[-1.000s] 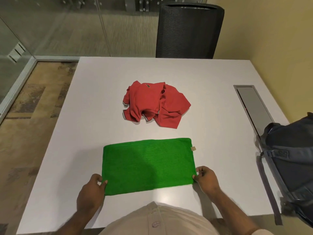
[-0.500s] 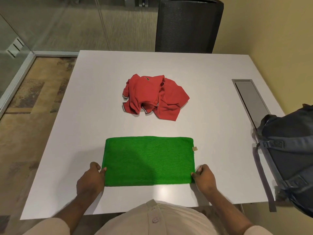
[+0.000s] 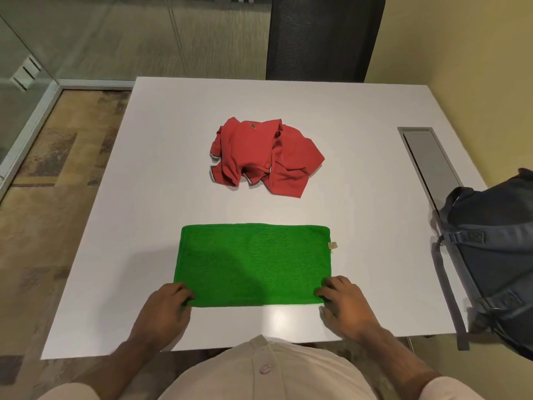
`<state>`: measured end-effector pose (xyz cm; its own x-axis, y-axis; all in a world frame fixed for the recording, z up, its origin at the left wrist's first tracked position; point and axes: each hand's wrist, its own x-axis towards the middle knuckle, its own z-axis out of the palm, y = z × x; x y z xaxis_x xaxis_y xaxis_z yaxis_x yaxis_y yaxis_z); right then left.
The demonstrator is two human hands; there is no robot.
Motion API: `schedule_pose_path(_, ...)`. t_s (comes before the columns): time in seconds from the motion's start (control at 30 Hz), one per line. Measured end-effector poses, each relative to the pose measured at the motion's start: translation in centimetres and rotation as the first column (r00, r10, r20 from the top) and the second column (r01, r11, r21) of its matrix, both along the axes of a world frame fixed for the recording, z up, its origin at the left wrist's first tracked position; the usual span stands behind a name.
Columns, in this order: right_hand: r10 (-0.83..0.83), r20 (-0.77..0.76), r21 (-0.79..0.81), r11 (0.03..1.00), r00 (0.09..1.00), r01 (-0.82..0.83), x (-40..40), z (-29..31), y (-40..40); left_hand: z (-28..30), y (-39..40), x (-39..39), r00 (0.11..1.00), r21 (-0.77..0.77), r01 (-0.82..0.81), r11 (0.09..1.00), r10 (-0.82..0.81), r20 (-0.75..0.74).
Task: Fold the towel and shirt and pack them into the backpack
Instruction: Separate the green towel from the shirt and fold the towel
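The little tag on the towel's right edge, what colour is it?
Pale beige tag against the bright green towel, clearest in the head view.

Head camera looks steeply down, seemingly close, at table [image 3: 173,157].

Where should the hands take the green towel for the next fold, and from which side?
Probably at the two near corners of the green towel, where the left hand and right hand already rest. It lies flat as a wide rectangle, so a grip from the person's side, one corner each, lets the near edge lift evenly.
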<state>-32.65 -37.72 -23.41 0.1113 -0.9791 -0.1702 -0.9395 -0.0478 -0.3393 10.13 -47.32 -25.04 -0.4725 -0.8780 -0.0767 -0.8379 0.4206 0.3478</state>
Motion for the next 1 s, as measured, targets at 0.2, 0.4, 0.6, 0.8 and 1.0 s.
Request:
schedule_pose_path(0.2, -0.021, -0.085, -0.013, 1.0, 0.996, 0.02, 0.0, 0.5, -0.6, -0.2, -0.9, 0.8, 0.996, 0.001, -0.036, 0.999, 0.036, 0.079)
schedule_pose_path(0.4, -0.103, 0.031, -0.044, 0.994, 0.994, 0.105, -0.5, 1.6, -1.0, 1.4, -1.4, 0.9, 0.996, -0.066, -0.063, 0.996, 0.067, 0.063)
schedule_pose_path(0.6, -0.414, 0.439, 0.1, 0.905, 0.798, 0.414, -1.1, 3.0, -1.8, 3.2, -2.5, 0.4, 0.902, 0.155, -0.265, 0.952, 0.302, -0.308)
schedule_pose_path(0.8, -0.607, 0.681, 0.313, 0.748, 0.41, 0.585, -1.3, 4.3, -4.9, 4.1, -5.4, -1.5, 0.586, 0.538, -0.392, 0.746, 0.653, -0.479)
schedule_pose_path(1.0, -0.621, 0.747, 0.351, 0.673, 0.239, 0.651, -1.5, 4.4, -7.5, 4.1, -8.0, -3.6, 0.473, 0.579, -0.429, 0.693, 0.719, -0.51)
